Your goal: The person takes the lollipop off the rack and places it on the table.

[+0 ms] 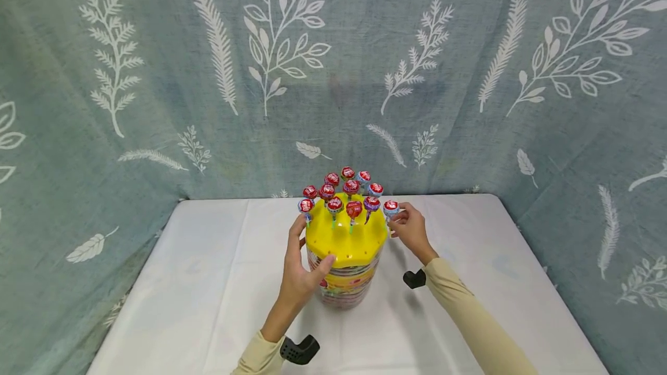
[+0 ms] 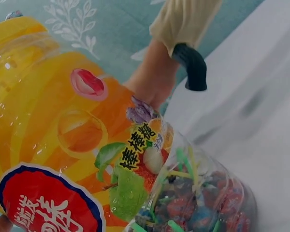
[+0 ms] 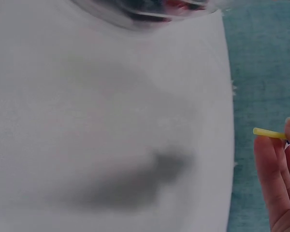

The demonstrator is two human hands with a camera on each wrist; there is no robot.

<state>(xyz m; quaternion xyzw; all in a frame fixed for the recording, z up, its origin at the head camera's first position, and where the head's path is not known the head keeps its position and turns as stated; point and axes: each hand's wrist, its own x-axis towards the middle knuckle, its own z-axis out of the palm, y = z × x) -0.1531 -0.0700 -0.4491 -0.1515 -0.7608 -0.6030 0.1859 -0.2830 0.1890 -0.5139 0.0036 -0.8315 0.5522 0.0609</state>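
A big clear candy jar [image 1: 344,297] with a yellow lid [image 1: 344,245] stands upright on the table. Several wrapped lollipops [image 1: 354,209] stick up from holes in the lid, mostly over its far part. My left hand [image 1: 301,278] grips the jar at the lid's left side, thumb at the near edge and fingers round the far left. At the lid's right edge, my right hand [image 1: 411,230] pinches a lollipop [image 1: 391,208] with a blue and red wrapper. Its yellow stick [image 3: 268,133] pokes out past the fingertips in the right wrist view.
More lollipops [image 2: 203,212] lie inside the jar's see-through lower part in the left wrist view. A white cloth [image 1: 208,282] covers the table. Behind and beside it hangs a grey-green curtain [image 1: 333,103] with white leaf prints.
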